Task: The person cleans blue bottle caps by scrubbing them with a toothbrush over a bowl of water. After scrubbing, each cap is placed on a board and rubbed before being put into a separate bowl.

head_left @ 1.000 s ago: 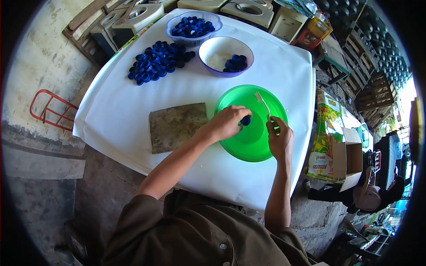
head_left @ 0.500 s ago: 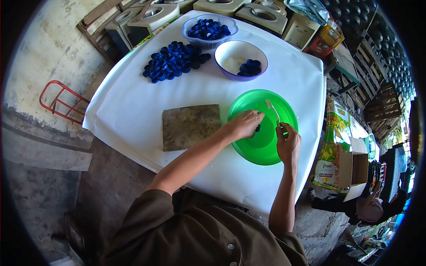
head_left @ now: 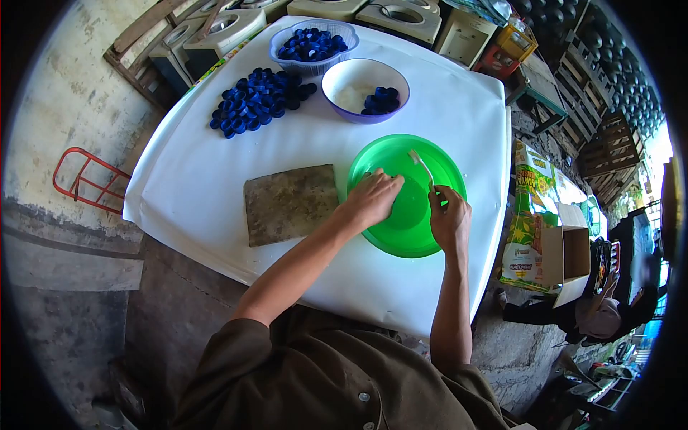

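Note:
A green basin [head_left: 450,168] stands on the white-covered table. My left hand [head_left: 374,198] is over the basin's left side with its fingers curled together; whatever it holds is hidden. On the right side of the basin, my right hand [head_left: 451,217] grips a toothbrush [head_left: 423,166], its bristle end pointing up and left. Behind the basin is a white bowl with a purple outside [head_left: 365,116], holding several blue caps [head_left: 381,101] beside something pale. A brown slab [head_left: 290,204] lies left of my left hand.
A heap of blue caps [head_left: 254,104] lies at the back left, near a translucent basket [head_left: 315,69] full of caps. Right of the table [head_left: 193,186] are cardboard boxes [head_left: 562,254] and a person [head_left: 600,319]. A red metal frame [head_left: 86,179] stands at the left.
The view has shifted, so the table's things appear further left. A dark cap visible under my left hand before no longer shows. My right hand still holds the toothbrush.

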Available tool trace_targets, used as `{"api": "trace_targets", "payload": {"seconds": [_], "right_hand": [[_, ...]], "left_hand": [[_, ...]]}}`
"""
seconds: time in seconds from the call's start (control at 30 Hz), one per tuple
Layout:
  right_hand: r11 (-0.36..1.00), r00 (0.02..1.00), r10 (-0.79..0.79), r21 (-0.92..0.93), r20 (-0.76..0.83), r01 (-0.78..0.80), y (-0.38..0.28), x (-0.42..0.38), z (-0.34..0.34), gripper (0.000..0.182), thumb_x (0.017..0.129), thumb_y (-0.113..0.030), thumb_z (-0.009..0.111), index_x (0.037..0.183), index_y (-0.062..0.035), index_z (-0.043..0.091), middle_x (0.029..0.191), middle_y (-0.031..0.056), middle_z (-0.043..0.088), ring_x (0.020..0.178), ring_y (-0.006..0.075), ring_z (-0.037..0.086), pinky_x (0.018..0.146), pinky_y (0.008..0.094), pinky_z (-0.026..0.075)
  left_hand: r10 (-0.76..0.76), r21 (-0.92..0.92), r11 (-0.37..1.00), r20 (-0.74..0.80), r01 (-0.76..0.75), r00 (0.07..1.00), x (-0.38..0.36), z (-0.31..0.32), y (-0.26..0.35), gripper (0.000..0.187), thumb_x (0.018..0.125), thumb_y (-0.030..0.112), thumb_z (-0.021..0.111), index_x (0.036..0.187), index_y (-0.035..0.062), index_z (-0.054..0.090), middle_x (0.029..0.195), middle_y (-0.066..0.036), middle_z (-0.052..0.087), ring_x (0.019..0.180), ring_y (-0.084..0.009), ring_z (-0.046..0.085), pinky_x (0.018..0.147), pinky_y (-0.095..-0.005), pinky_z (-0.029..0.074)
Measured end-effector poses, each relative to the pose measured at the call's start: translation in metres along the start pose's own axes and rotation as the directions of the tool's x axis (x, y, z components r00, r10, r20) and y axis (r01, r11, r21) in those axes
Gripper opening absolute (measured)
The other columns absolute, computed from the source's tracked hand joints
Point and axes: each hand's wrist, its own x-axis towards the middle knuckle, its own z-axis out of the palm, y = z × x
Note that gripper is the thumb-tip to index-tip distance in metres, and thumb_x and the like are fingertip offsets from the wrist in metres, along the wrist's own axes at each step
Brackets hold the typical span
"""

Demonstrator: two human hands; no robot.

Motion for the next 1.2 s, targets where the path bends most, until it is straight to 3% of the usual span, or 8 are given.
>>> {"api": "trace_targets", "payload": {"seconds": [0.2, 0.33, 0.43, 0.57, 0.77, 0.93, 1.03, 1.2], "right_hand": [[0.996, 0.999, -0.046, -0.075, 0.018, 0.047, 0.0, -0.002, 0.002, 0.018, 0.092, -0.017, 0.066, 0.101, -0.0014, 0.07, 0.09, 0.0157, 0.07, 0.079, 0.0344, 0.067, 0.07, 0.0441, 0.051], [0.983, 0.997, -0.037, -0.179, 0.063, 0.048, -0.004, -0.003, 0.004, 0.019, 0.091, -0.017, 0.066, 0.102, -0.0022, 0.069, 0.093, 0.0151, 0.07, 0.085, 0.0356, 0.067, 0.072, 0.0455, 0.052], [0.961, 0.991, -0.032, -0.269, 0.132, 0.067, -0.007, -0.005, 0.003, 0.017, 0.09, -0.015, 0.066, 0.1, -0.0019, 0.067, 0.095, 0.015, 0.068, 0.085, 0.0354, 0.067, 0.072, 0.0459, 0.052], [0.95, 0.977, -0.006, -0.305, 0.213, 0.072, -0.008, -0.006, 0.006, 0.015, 0.087, -0.012, 0.067, 0.097, -0.001, 0.064, 0.095, 0.0169, 0.067, 0.086, 0.0373, 0.067, 0.072, 0.0476, 0.052], [0.968, 0.957, -0.016, -0.237, 0.29, 0.088, -0.002, -0.004, 0.012, 0.019, 0.085, -0.009, 0.067, 0.103, -0.0004, 0.064, 0.097, 0.0206, 0.069, 0.089, 0.04, 0.066, 0.075, 0.0494, 0.051], [0.969, 0.939, 0.041, -0.241, 0.342, 0.045, -0.005, -0.001, 0.011, 0.018, 0.086, -0.007, 0.064, 0.102, 0.0016, 0.062, 0.096, 0.0232, 0.068, 0.089, 0.042, 0.065, 0.075, 0.0501, 0.051], [0.954, 0.945, -0.146, -0.211, 0.293, 0.213, 0.011, 0.003, 0.022, 0.014, 0.088, -0.008, 0.06, 0.097, 0.0038, 0.058, 0.089, 0.0249, 0.066, 0.082, 0.0424, 0.066, 0.069, 0.0515, 0.051], [0.96, 0.915, -0.063, -0.227, 0.4, 0.165, 0.012, 0.01, 0.026, 0.014, 0.09, -0.009, 0.058, 0.097, 0.0032, 0.059, 0.078, 0.025, 0.065, 0.074, 0.043, 0.066, 0.065, 0.0529, 0.05]], "left_hand": [[-0.007, -0.025, 1.0, 0.016, 0.007, 1.0, -0.002, 0.004, -0.003, 0.026, 0.076, -0.005, 0.066, 0.102, -0.0012, 0.061, 0.095, -0.017, 0.069, 0.096, -0.0372, 0.062, 0.087, -0.0448, 0.051], [-0.022, -0.306, 0.949, -0.314, -0.079, 0.949, 0.004, -0.002, -0.006, 0.037, 0.073, -0.003, 0.077, 0.109, -0.0007, 0.066, 0.103, -0.016, 0.07, 0.1, -0.0334, 0.065, 0.088, -0.0412, 0.052], [-0.046, -0.434, 0.892, -0.371, -0.129, 0.928, 0.003, -0.013, -0.004, 0.034, 0.075, -0.004, 0.075, 0.107, -0.0011, 0.065, 0.099, -0.016, 0.07, 0.095, -0.0291, 0.067, 0.083, -0.0385, 0.053], [-0.117, -0.57, 0.813, -0.366, -0.123, 0.923, 0.003, -0.015, -0.008, 0.035, 0.081, -0.005, 0.072, 0.113, -0.0009, 0.06, 0.109, -0.011, 0.068, 0.1, -0.0205, 0.068, 0.091, -0.0323, 0.055], [-0.215, -0.888, 0.435, -0.263, -0.149, 0.941, 0.001, -0.019, -0.013, 0.034, 0.091, -0.004, 0.064, 0.123, -0.0024, 0.055, 0.119, -0.009, 0.063, 0.11, -0.0174, 0.064, 0.097, -0.0318, 0.054], [-0.112, -0.861, 0.469, -0.281, -0.198, 0.953, 0.0, -0.024, -0.019, 0.033, 0.097, 0.006, 0.058, 0.129, -0.0022, 0.055, 0.129, -0.011, 0.06, 0.109, -0.02, 0.066, 0.095, -0.0334, 0.055], [-0.088, -0.873, 0.437, -0.281, -0.216, 0.956, -0.001, -0.026, -0.019, 0.033, 0.099, 0.008, 0.056, 0.13, -0.0024, 0.055, 0.129, -0.011, 0.06, 0.108, -0.0215, 0.067, 0.093, -0.0339, 0.056], [-0.087, -0.892, 0.399, -0.268, -0.213, 0.959, -0.002, -0.029, -0.016, 0.032, 0.1, 0.008, 0.055, 0.13, -0.0026, 0.054, 0.131, -0.012, 0.06, 0.109, -0.023, 0.067, 0.092, -0.0344, 0.056]]}}
